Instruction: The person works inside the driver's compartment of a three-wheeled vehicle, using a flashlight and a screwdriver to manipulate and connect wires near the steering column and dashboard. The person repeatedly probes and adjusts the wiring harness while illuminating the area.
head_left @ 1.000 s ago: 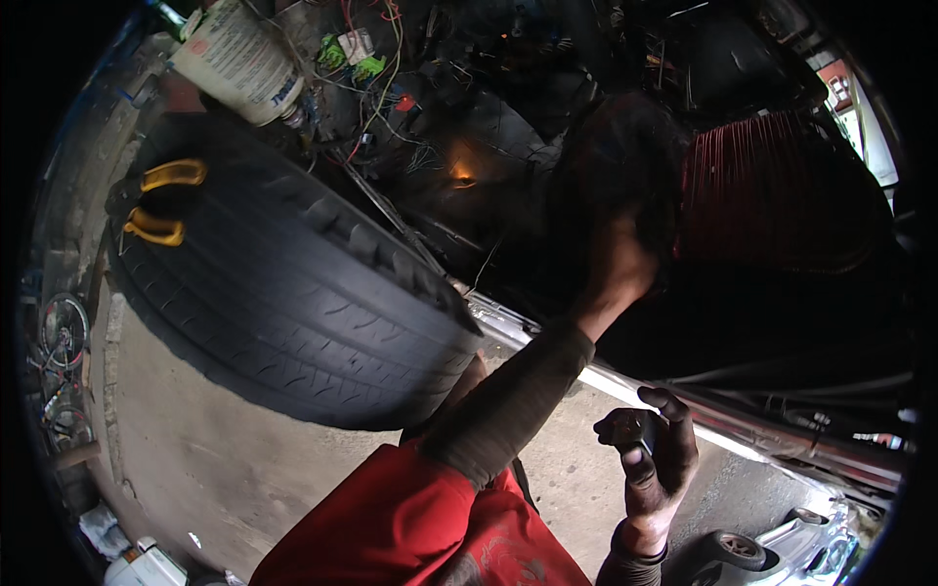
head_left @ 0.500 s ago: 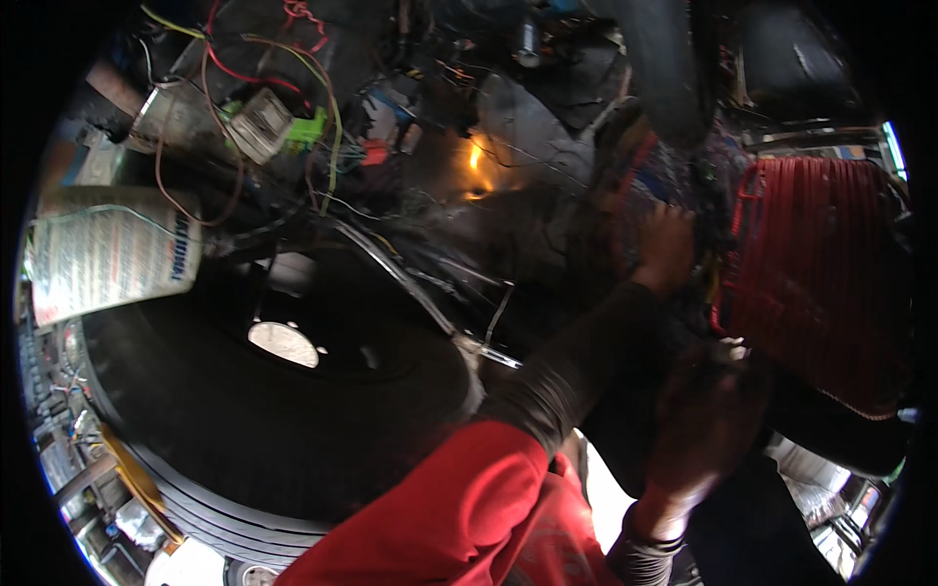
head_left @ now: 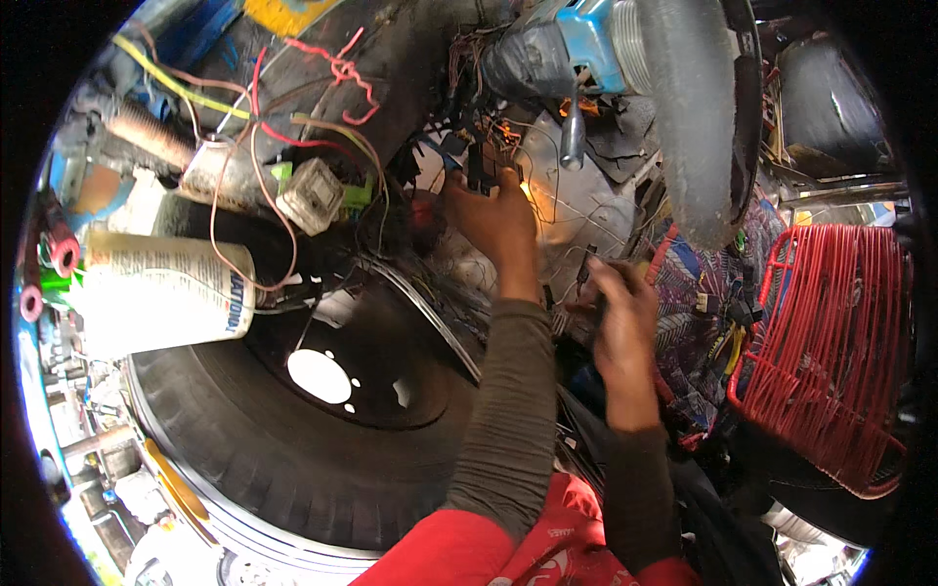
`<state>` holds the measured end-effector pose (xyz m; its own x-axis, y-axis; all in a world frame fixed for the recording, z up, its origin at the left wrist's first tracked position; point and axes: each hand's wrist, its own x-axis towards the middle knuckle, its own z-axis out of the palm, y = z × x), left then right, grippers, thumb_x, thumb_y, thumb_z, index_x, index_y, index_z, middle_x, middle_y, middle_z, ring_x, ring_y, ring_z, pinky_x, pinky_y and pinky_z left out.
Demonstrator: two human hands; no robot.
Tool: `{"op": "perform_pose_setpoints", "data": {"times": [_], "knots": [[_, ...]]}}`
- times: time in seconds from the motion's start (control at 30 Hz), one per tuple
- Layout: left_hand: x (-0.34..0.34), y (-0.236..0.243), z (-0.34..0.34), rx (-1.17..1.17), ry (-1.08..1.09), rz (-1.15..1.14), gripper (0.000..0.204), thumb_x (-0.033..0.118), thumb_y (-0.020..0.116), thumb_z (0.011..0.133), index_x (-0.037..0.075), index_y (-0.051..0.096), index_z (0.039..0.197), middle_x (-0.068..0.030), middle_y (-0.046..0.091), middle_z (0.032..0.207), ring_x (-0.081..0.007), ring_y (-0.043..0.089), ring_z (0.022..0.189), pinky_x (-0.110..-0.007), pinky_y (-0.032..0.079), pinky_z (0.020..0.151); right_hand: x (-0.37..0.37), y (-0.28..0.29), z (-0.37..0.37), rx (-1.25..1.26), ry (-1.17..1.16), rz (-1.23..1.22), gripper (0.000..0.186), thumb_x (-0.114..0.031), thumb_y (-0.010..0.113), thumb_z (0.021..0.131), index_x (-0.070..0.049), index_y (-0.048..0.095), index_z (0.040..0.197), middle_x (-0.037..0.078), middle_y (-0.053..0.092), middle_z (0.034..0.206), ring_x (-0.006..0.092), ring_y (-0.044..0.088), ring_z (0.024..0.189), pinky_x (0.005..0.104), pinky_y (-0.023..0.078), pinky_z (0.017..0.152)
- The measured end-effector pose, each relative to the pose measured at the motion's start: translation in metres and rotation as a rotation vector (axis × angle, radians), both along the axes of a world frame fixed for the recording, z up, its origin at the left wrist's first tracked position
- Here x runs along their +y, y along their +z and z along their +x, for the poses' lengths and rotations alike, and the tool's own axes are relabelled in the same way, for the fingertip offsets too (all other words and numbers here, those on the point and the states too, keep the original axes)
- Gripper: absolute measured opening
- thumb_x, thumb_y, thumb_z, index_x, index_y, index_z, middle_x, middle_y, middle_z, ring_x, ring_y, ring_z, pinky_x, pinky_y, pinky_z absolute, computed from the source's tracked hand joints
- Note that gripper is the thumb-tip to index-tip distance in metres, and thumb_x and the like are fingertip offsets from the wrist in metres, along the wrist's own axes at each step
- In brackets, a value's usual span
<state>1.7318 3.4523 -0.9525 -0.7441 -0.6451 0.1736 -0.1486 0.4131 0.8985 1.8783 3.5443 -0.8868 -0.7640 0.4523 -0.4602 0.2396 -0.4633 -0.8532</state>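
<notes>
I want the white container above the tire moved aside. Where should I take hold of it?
Probably around the middle of its barrel, left hand coming from the near side: the white container lies on its side with its round wall exposed, while a thin wire loops across its right end.

A white-printed red shirt (head_left: 469, 552) sits over wrinkled olive-brown sleeves (head_left: 503, 410).

A black tire (head_left: 220, 439) fills the lower left, with a white printed container (head_left: 161, 295) overlapping its upper edge in view. At the right, a red cord-strung frame (head_left: 831, 342) stands beside patterned cloth (head_left: 681, 311); a blue-cased tool (head_left: 593, 54) sits near the top.
</notes>
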Motion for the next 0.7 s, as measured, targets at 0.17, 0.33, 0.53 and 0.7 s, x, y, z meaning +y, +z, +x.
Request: {"op": "perform_pose_setpoints", "data": {"times": [0.17, 0.33, 0.53, 0.7], "knots": [[-0.025, 0.002, -0.051, -0.307, -0.239, 0.143, 0.069, 0.047, 0.085, 0.071, -0.013, 0.066, 0.099, -0.0301, 0.068, 0.106, -0.0400, 0.068, 0.098, -0.045, 0.053, 0.088, -0.034, -0.078, -0.087, 0.082, 0.157, -0.093, 0.028, -0.025, 0.065, 0.097, 0.001, 0.073, 0.103, 0.009, 0.072, 0.087, 0.0162, 0.062, 0.067, 0.0304, 0.049, 0.060], [-0.032, 0.003, -0.070, -0.448, -0.346, 0.130, 0.064, 0.045, 0.083, 0.074, -0.014, 0.069, 0.095, -0.0297, 0.071, 0.101, -0.0379, 0.071, 0.095, -0.047, 0.055, 0.081, -0.064, -0.129, -0.147, 0.019, 0.097, -0.380, 0.041, -0.046, 0.067, 0.096, -0.006, 0.069, 0.102, 0.007, 0.069, 0.087, 0.0152, 0.057, 0.062, 0.0295, 0.045, 0.053], [-0.043, -0.025, -0.076, -0.495, -0.402, -0.146, 0.063, 0.047, 0.078, 0.074, -0.013, 0.071, 0.091, -0.0294, 0.072, 0.095, -0.0392, 0.073, 0.089, -0.046, 0.055, 0.081, -0.063, -0.134, -0.159, 0.018, 0.066, -0.668, 0.039, -0.048, 0.071, 0.092, -0.010, 0.067, 0.095, 0.001, 0.063, 0.078, 0.0132, 0.057, 0.057, 0.0285, 0.044, 0.047], [-0.042, -0.041, -0.066, -0.215, -0.474, 0.175, 0.051, 0.041, 0.077, 0.080, -0.010, 0.069, 0.080, -0.0241, 0.071, 0.082, -0.0341, 0.071, 0.076, -0.044, 0.054, 0.072, -0.072, -0.146, -0.152, 0.091, 0.005, -0.628, 0.035, -0.040, 0.073, 0.092, -0.007, 0.067, 0.100, 0.002, 0.065, 0.080, 0.0154, 0.059, 0.060, 0.0305, 0.047, 0.051]]}}
